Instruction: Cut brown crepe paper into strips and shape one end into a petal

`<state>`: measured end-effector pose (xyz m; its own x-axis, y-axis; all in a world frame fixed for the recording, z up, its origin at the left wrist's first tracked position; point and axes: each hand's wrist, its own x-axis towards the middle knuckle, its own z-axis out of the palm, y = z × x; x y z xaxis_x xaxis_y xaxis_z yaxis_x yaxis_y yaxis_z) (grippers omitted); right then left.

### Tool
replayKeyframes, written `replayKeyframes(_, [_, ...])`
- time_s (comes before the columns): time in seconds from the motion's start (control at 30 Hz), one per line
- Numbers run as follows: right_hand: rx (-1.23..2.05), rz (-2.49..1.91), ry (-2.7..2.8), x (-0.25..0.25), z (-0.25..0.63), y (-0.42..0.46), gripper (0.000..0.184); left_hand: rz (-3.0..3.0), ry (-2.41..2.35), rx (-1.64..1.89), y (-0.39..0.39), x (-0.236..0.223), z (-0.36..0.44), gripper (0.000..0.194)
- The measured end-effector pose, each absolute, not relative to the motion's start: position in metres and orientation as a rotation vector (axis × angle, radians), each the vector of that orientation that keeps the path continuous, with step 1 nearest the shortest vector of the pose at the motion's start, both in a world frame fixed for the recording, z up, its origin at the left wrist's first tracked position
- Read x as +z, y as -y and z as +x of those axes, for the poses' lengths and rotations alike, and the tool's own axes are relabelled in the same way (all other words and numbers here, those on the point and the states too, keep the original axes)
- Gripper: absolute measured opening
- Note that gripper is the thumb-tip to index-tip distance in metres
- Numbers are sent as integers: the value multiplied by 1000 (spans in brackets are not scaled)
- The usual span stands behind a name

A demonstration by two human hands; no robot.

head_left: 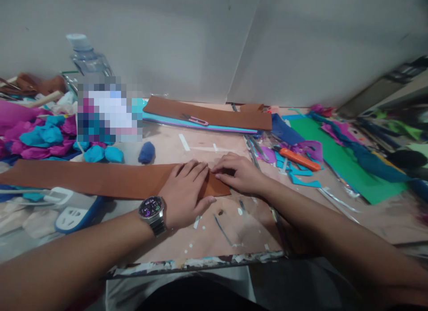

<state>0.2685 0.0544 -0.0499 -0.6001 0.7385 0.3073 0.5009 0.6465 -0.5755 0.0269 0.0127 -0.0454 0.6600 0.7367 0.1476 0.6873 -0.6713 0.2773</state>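
Observation:
A long brown strip of sheet material [110, 179] lies across the table from the left to the middle. My left hand [187, 188], with a watch [152, 209] on its wrist, rests flat on the strip near its right end, fingers stretched out. At that end, the curled fingers of my right hand [237, 172] pinch the strip's upper edge. Part of the end is hidden under the fingers. Just above the strip sits a small dark blue wrapped bundle [146, 153].
Pink thread snips [198, 120] lie on another brown strip [214, 114] at the back. An orange cutter [300, 159], blue scraps and a green sheet [334, 155] are to the right. At left are a power strip [72, 213], a bottle [88, 59] and crumpled pink and blue pieces.

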Motion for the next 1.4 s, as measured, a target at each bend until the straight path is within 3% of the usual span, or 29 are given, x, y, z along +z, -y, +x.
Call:
replayKeyframes(0.67, [540,-955,2391,-50,270,-54,16,2675,-1354,348,-26,-38,20,71])
replayKeyframes(1.07, [683,-968,2264,-52,273,-57,25,2733,-1117,302,-19,-43,22,71])
replayKeyframes(1.4, [579,-929,2365,-52,274,-60,17,2748,-1137,269,-18,-44,23,75])
